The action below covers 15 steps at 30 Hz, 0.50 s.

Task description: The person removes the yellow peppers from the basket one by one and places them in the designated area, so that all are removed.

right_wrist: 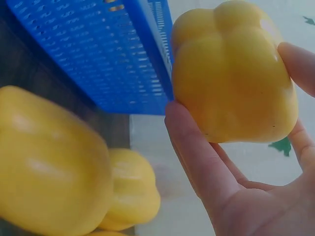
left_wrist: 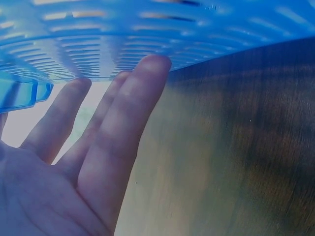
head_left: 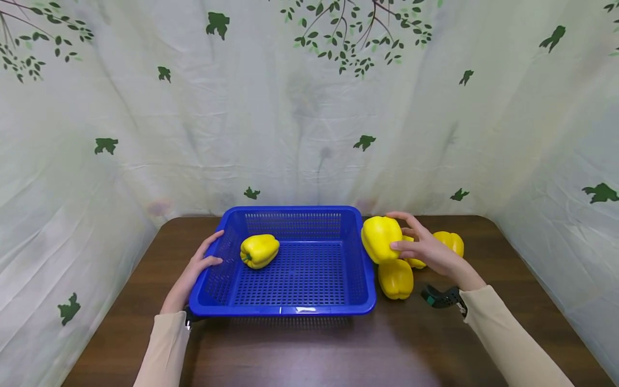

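A blue plastic basket [head_left: 280,310] with slotted walls stands on the table. My left hand [head_left: 195,263] holds its left rim; in the left wrist view, extended fingers [left_wrist: 123,128] touch the outer wall. One yellow bell pepper [head_left: 259,251] lies on its side inside the basket, toward the left. My right hand [head_left: 427,250] grips another yellow bell pepper [head_left: 382,239], raised beside the basket's right rim, thumb on one side and fingers on the other. Below and behind that hand, more yellow bell peppers [head_left: 396,279] rest on the table, one partly hidden by the hand.
The brown wooden table [head_left: 309,355] extends around the basket. White cloth [head_left: 271,107] printed with green leaves and branches hangs at the back and both sides. A dark strap [head_left: 442,297] is around the right wrist. Farthest right lies one yellow bell pepper [head_left: 451,242].
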Motion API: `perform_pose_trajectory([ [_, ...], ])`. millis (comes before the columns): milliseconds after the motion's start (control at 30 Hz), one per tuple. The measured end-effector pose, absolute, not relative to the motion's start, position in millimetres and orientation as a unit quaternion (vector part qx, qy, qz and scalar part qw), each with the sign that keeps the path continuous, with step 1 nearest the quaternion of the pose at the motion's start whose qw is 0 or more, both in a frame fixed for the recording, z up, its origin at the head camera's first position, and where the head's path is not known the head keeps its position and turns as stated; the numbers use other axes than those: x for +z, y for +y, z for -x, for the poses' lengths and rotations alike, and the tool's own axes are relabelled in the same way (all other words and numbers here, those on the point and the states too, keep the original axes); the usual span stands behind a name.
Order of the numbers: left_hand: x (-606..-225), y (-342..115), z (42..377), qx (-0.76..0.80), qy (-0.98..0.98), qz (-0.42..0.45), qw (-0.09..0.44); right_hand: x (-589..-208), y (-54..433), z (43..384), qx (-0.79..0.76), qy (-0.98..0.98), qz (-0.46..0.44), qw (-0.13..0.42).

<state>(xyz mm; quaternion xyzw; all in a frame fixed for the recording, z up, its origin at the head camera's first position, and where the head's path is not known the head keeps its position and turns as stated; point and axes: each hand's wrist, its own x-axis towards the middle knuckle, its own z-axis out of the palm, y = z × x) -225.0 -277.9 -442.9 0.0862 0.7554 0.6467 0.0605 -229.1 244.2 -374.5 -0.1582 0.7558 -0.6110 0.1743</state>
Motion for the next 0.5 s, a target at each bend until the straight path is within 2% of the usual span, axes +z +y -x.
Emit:
perform_pose_trajectory([
  [500, -444, -280, 226, 0.645, 0.757, -0.093, 0.053, -386, 267, 221, -0.616, 0.756, 0.146, 0.167],
])
